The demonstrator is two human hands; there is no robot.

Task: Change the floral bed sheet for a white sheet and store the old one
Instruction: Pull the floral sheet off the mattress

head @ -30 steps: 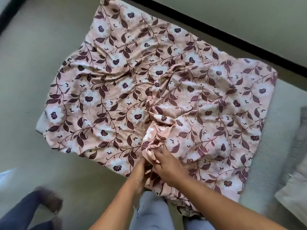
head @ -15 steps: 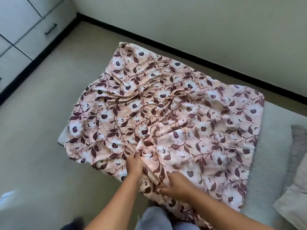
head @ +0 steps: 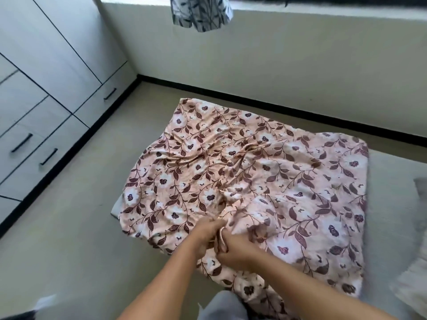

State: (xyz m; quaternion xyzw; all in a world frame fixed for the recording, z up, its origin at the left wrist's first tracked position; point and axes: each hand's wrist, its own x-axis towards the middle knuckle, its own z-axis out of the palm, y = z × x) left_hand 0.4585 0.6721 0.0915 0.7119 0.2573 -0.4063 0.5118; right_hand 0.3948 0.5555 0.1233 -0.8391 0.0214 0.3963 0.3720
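**A:** What is taken in first?

**B:** A pale floor (head: 69, 227) is seen, bounded on the left by a wardrobe (head: 46, 88) with drawers and at the back by a wall with a dark skirting. A low grey mattress (head: 392, 204) is laid directly on that floor, near the wall.

**A:** And where is the floral sheet found?

**B:** The floral sheet (head: 254, 172) is spread over most of the mattress. The grey surface is exposed along the right side, and a corner of it at the left. The sheet is rumpled, and creases are drawn from its middle toward one spot at the near edge. From that it is judged to be lying loose rather than stretched tight. Whether the far corners are tucked under cannot be told.

**A:** Why toward that one spot?

**B:** The cloth is gathered there. The left hand (head: 205, 229) is closed on a bunch of the sheet. The right hand (head: 235, 248) is set just beside it, its fingers curled round the same ridge of fabric. A hold with both hands at one place is judged to be chosen so that the whole sheet can be drawn off toward the person in one pull.

**A:** How far along is the task judged to be?

**B:** Early. The old sheet is not yet off the mattress, and no white sheet is seen.
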